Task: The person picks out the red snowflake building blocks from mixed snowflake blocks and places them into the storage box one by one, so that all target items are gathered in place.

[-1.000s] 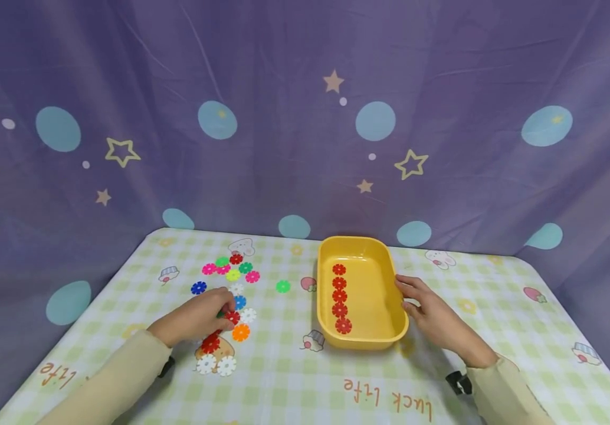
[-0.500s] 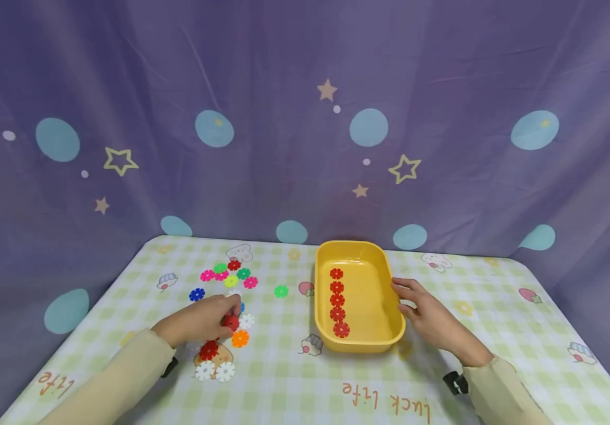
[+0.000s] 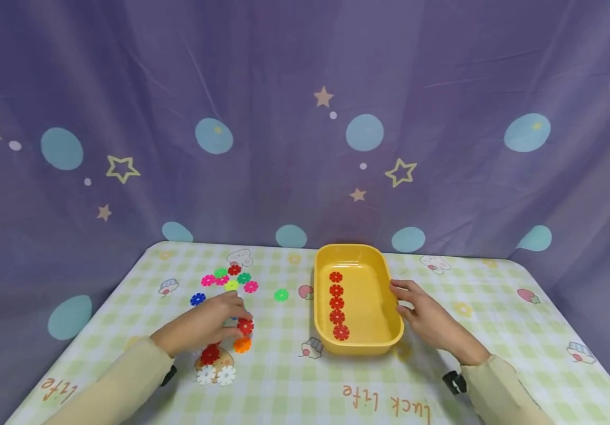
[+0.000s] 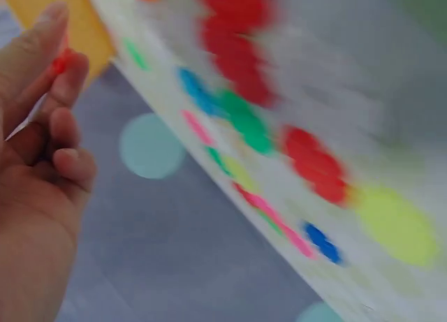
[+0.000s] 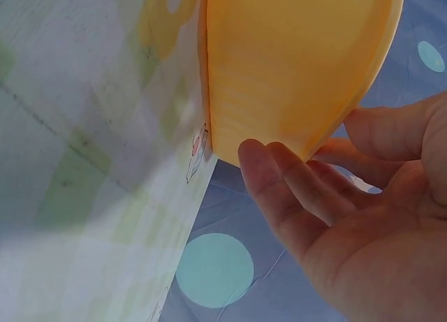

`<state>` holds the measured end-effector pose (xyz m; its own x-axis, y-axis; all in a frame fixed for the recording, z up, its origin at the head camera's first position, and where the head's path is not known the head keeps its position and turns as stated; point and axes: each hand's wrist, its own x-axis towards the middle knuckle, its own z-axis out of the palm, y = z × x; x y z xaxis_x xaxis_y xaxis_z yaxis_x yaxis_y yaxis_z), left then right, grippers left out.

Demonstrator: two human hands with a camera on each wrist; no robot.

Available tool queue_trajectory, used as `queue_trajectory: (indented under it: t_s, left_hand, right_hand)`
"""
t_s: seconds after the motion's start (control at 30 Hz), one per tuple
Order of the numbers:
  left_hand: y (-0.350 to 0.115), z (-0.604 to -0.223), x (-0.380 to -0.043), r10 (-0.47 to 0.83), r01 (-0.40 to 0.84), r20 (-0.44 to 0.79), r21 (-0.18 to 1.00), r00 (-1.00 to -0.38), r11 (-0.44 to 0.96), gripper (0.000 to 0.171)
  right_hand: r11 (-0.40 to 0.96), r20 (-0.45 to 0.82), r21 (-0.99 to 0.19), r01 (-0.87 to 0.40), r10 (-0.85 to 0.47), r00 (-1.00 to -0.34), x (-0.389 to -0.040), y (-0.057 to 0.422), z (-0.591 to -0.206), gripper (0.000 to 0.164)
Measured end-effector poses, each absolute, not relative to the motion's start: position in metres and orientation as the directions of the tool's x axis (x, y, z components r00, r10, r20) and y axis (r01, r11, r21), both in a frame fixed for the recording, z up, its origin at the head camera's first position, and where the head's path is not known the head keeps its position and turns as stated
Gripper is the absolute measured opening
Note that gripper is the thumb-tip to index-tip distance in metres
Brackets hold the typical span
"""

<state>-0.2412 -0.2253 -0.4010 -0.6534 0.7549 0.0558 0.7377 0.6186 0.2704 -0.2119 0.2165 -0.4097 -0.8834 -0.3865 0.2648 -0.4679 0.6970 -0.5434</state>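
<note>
My left hand (image 3: 204,320) pinches a red snowflake disc (image 3: 245,326) between thumb and fingertips, raised above the scattered discs. In the left wrist view only a sliver of that disc (image 4: 61,61) shows between the fingers. Right of centre on the table stands a yellow plastic tray (image 3: 359,347) with a column of several red snowflake discs (image 3: 337,303) along its left side. My right hand (image 3: 431,319) rests against the tray's right side, its fairly straight fingers touching the outer wall and its thumb at the rim in the right wrist view.
Around my left hand lie several loose discs: an orange disc (image 3: 242,345), a blue disc (image 3: 197,299), white discs (image 3: 226,375), and pink and green ones farther back. A light green disc (image 3: 281,295) lies apart, left of the tray. A purple curtain (image 3: 262,177) hangs behind the table.
My left hand has picked the red disc up from the pile and moved slightly right with it. My right hand stays at the tray's side.
</note>
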Motion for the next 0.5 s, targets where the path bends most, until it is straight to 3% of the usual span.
queue_trajectory:
  t_s: [0.27, 0.4, 0.5]
  left_hand:
    - [-0.157, -0.375, -0.241, 0.84, 0.891, 0.305, 0.232, -0.448, 0.391, 0.029]
    - [-0.113, -0.373, -0.252, 0.858, 0.926, 0.355, 0.218, -0.37, 0.309, 0.032]
    - [-0.082, -0.379, -0.264, 0.879, 0.933, 0.325, 0.21, -0.35, 0.293, 0.033]
  right_hand:
    - [0.692, 0.286, -0.526, -0.494, -0.404, -0.869, -0.213, 0.215, -0.411, 0.042]
    - [0.686, 0.28, -0.541, -0.486, -0.399, -0.873, -0.213, 0.215, -0.411, 0.041]
    - [0.688, 0.274, -0.546, -0.479, -0.393, -0.877, -0.213, 0.215, -0.41, 0.041]
